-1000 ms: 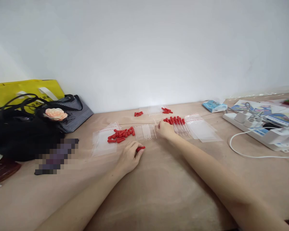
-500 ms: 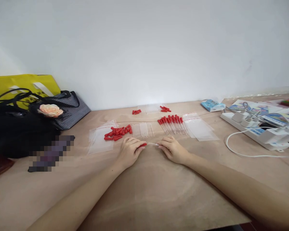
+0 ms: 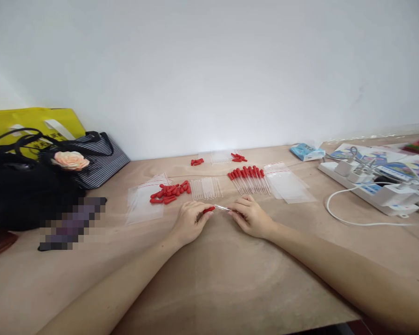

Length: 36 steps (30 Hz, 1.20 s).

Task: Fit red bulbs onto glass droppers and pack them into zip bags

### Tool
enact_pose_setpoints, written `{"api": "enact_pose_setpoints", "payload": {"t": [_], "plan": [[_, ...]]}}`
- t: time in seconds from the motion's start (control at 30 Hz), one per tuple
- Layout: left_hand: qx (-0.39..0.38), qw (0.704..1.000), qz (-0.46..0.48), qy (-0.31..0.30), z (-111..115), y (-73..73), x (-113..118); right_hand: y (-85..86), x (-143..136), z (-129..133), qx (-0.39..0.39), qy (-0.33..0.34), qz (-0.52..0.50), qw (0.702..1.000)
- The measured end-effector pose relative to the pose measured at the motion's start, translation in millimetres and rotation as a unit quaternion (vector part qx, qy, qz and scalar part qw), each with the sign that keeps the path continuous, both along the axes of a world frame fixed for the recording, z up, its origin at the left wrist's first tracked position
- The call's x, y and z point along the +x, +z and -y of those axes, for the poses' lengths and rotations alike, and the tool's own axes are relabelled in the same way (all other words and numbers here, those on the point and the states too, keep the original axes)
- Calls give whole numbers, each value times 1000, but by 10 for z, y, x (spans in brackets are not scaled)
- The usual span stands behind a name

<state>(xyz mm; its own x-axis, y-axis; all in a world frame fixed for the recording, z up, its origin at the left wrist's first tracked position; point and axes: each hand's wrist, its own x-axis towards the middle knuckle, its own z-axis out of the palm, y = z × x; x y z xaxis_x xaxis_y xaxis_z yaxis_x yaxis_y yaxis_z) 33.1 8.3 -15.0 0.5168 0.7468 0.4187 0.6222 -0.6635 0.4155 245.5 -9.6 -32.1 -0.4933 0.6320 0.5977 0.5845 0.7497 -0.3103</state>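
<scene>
Here, just above the table [image 3: 202,279], the left hand [image 3: 190,222] pinches a bulb [image 3: 208,210] between thumb and fingers; it is plain red, with one end showing. The right hand [image 3: 252,217] holds a tube [image 3: 222,207] by the fingertips: slim, clear and shiny, tilted slightly, its free end right by the bulb. Whether they touch is too small to tell. Beyond lie a heap of loose bulbs [image 3: 169,191], a row of tubes [image 3: 206,189] and red-topped droppers [image 3: 247,179].
</scene>
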Motion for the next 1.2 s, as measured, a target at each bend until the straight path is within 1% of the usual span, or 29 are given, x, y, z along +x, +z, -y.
{"api": "enact_pose_setpoints", "payload": {"t": [0.1, 0.37, 0.5, 0.57, 0.67, 0.77, 0.93, 1.2], "plan": [[0, 1000, 3, -4, 7, 11, -1, 4, 10, 1, 0, 7, 6, 1000], [36, 999, 4, -19, 32, 15, 3, -11, -11, 25, 3, 26, 35, 999], [57, 998, -6, -20, 49, 6, -10, 19, -22, 46, 0, 47, 49, 998], [65, 997, -20, -29, 66, 13, -15, 42, -7, 43, 4, 58, 61, 996], [71, 994, -50, -62, 95, 24, -12, 65, 33, 32, 29, 64, 91, 993], [78, 991, -74, -84, 112, 18, -4, 69, 49, 32, 50, 54, 110, 991], [100, 988, -84, -87, 111, -5, 8, 54, -16, 56, 56, 23, 108, 992], [121, 985, -79, -92, 118, -9, 20, 6, -119, 38, 23, 36, 78, 996]]}}
